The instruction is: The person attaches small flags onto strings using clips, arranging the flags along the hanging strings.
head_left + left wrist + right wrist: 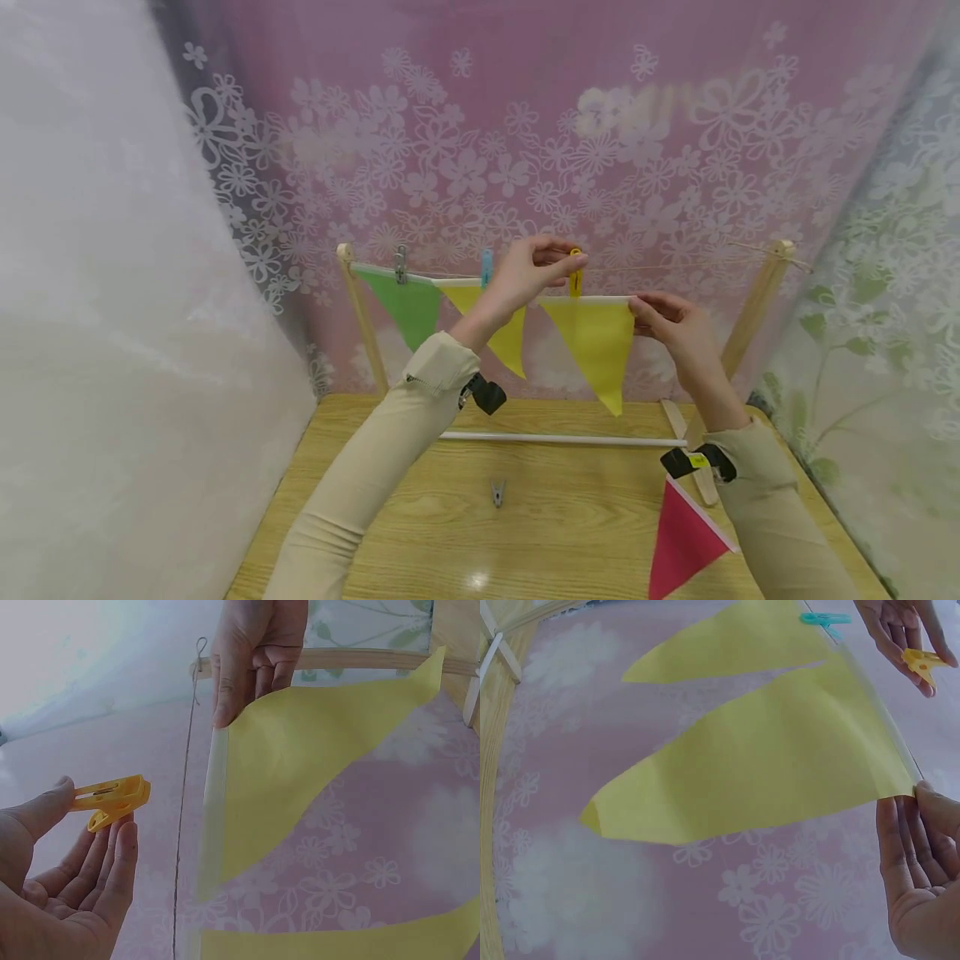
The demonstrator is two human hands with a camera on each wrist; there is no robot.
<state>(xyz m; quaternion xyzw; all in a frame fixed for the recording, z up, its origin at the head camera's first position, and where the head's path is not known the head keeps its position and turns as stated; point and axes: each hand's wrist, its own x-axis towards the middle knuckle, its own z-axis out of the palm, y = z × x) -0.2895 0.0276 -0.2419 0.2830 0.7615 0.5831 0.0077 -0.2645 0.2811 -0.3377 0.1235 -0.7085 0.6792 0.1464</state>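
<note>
Head view: nearest, the two sleeves (341, 492), cut off at the lower edge. Both hands grasping: the left hand (525, 271) pinches the yellow clip (575, 271) between thumb and fingers; the right hand (678, 329) pinches the upper right corner of the yellow flag (596, 337), which hangs point down below the clip. Second flag (513, 333), also yellow, partly hidden by the left arm. Red flag (684, 537) on the desk (442, 517), tip cut off by the frame.

Left wrist view: clip held apart from both string (180, 825) and flag. Right thumb lies on the white band (215, 810); some right fingers hidden behind the flag. Second flag cut off below.

Right wrist view: right thumb and fingers on the flag's corner; right hand cut off at frame right, left hand at top. Whether the clip's jaws are parted: cannot tell.
</note>
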